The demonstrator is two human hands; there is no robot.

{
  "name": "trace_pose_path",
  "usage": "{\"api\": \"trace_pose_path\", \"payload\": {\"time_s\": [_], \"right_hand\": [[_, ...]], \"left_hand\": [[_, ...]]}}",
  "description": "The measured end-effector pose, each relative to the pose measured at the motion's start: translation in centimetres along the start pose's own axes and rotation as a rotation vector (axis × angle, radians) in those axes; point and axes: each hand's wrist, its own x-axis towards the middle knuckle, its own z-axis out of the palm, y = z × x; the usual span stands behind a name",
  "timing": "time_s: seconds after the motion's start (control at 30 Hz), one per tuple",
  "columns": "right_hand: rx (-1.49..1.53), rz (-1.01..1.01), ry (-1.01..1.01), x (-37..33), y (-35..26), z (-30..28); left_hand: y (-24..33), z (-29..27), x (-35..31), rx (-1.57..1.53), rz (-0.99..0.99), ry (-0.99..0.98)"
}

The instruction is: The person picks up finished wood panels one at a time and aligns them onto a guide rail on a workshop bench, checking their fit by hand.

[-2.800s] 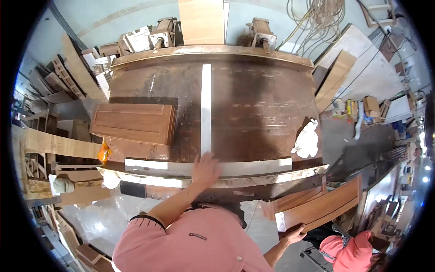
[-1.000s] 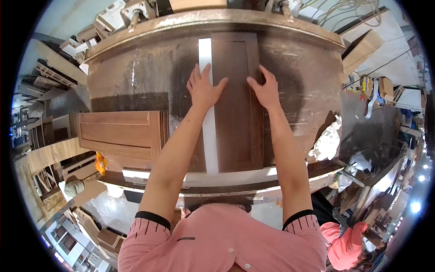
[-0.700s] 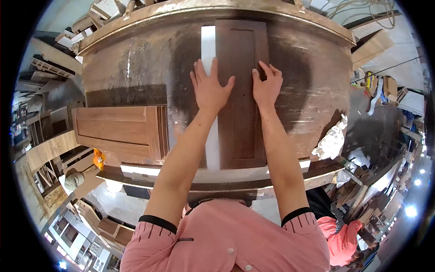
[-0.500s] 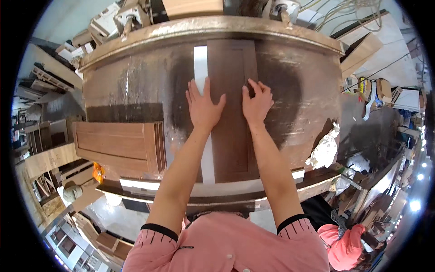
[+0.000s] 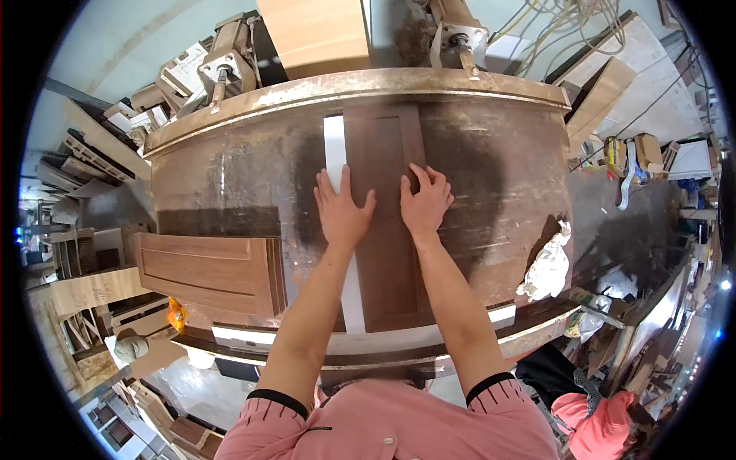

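A brown wooden panel door (image 5: 381, 184) with a recessed middle lies lengthwise on the worn workbench (image 5: 491, 192). Along its left side runs a long white strip (image 5: 335, 138). My left hand (image 5: 343, 213) is open, fingers spread over the strip and thumb stretched toward the panel. On the panel's right edge rests my right hand (image 5: 426, 203), its fingers slightly bent and apart from the thumb. Neither hand is wrapped round anything. Part of the strip is hidden under my left hand and forearm.
Several similar brown panels (image 5: 203, 272) are stacked at the bench's left. Crumpled white wrapping (image 5: 548, 264) lies at the right. A raised wooden rail (image 5: 353, 86) bounds the far side, with metal cylinders (image 5: 464, 54) behind it. Another person in pink (image 5: 598, 422) is at lower right.
The view has tilted, so the bench sits lower in the picture and more shows beyond the far rail. Both hands stay at about the same places on the strip and panel.
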Motion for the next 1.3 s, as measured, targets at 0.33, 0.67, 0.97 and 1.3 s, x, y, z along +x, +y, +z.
{"api": "trace_pose_path", "payload": {"time_s": [0.33, 0.67, 0.97, 1.3], "right_hand": [[-0.052, -0.035, 0.025, -0.1, -0.2, 0.1], [-0.105, -0.035, 0.045, -0.5, -0.4, -0.1], [-0.051, -0.074, 0.048, 0.1, 0.0, 0.6], [-0.068, -0.041, 0.006, 0.0, 0.0, 0.4]], "left_hand": [[-0.5, 0.3, -0.2, -0.038, 0.021, 0.019], [0.1, -0.2, -0.5, -0.038, 0.018, 0.019], [-0.5, 0.9, 0.0, -0.031, 0.059, 0.095], [-0.5, 1.0, -0.2, -0.027, 0.065, 0.081]]}}
